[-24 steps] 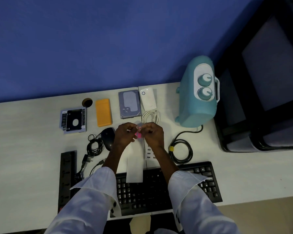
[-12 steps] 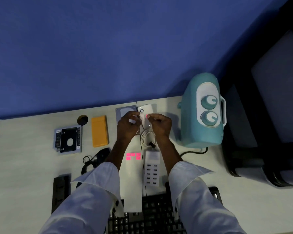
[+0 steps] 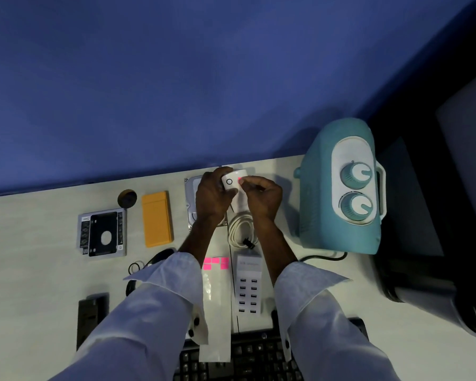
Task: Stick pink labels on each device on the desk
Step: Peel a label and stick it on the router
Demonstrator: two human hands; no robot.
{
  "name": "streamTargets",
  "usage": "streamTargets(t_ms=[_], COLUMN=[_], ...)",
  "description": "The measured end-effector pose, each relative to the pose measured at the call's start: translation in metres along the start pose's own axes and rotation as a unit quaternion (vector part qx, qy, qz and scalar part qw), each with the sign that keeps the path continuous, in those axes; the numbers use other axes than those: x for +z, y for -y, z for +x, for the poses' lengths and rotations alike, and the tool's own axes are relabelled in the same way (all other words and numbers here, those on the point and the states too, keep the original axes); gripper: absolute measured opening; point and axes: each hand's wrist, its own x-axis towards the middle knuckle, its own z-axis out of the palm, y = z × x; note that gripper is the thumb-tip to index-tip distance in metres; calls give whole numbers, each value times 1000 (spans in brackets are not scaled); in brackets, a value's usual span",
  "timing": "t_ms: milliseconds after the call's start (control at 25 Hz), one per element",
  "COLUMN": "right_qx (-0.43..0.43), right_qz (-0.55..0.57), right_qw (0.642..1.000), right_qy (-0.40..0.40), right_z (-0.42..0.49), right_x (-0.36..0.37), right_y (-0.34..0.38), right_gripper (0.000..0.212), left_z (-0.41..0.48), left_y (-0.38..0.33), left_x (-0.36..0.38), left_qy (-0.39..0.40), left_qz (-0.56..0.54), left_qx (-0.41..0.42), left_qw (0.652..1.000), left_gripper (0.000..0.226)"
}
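Note:
A small white device (image 3: pixel 232 181) with a ring mark is lifted at its far end near the back of the desk. My left hand (image 3: pixel 210 198) grips that end from the left. My right hand (image 3: pixel 261 196) presses a pink label (image 3: pixel 240 179) onto the device's top with curled fingertips. A white backing strip (image 3: pixel 215 306) lies between my forearms, with several pink labels (image 3: pixel 216 263) at its far end.
Left of my hands lie a grey hard drive (image 3: pixel 191 193), an orange case (image 3: pixel 157 218) and a drive caddy (image 3: pixel 102 232). A teal appliance (image 3: pixel 341 188) with two knobs stands at the right. A white multi-port charger (image 3: pixel 248 283), a coiled white cable (image 3: pixel 239 228) and a black keyboard (image 3: pixel 248 358) are nearer me.
Both hands moved from the label strip to the white device at the back. The left hand has tipped the device up, and the right hand now holds the pink label against it.

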Motion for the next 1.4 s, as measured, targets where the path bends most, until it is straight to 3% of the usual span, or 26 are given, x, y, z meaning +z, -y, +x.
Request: streamTargets(t_ms=[320,480,920,1080,1160,1280,1400], right_qx=[-42,-54,-22,-53,-80,-104,-146], right_qz=[-33,-5,-17,-16,-34,-64,-129], right_qw=[998,998,1000,998,995,992,979], right_qy=[-33,-39,-10,-39,-48,15,60], right_z=[-5,3,15,-7,-34,-96,-156], right_x=[4,1,1,-11,-23,-40,-45], right_y=[3,1,-11,-11,-13,-19,-28], right_gripper=[15,42,36,42,39,28,22], left_z=[3,4,1,-8,-25,-82,-138], left_y=[2,6,3,5,17,44,77], left_x=[-1,1,1,-11,-25,-44,-52], left_qy=[4,2,-7,-10,-43,-74,-32], left_qz=[13,28,22,10,-35,-13,55], left_qx=[10,11,25,25,15,17,11], left_qw=[1000,1000,999,1000,998,997,998], left_gripper=[48,51,51,64,56,28,24])
